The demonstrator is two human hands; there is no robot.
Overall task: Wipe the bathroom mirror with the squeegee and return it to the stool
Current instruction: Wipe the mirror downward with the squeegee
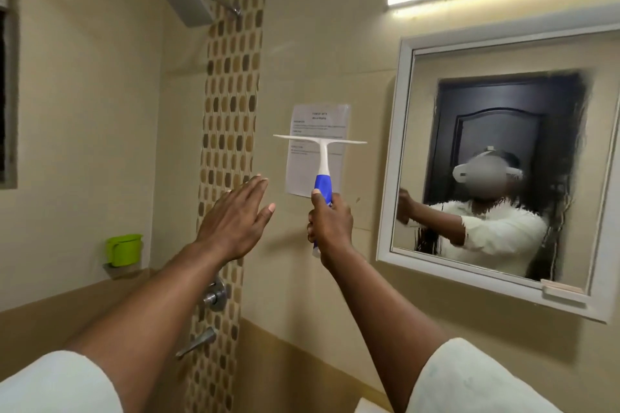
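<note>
The right hand (330, 225) gripped the squeegee (321, 157) upright, its blade above the fist; the left hand (235, 221) hung open beside it. Wiping seemed about to begin: the blade needed carrying right onto the mirror (503, 161).

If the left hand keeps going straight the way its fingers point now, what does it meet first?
Probably the tiled wall just left of the posted paper sheet. The left hand is open, its fingers aimed up and right. The squeegee, gripped by the right hand, sits right of that line. Depth is unclear.
</note>
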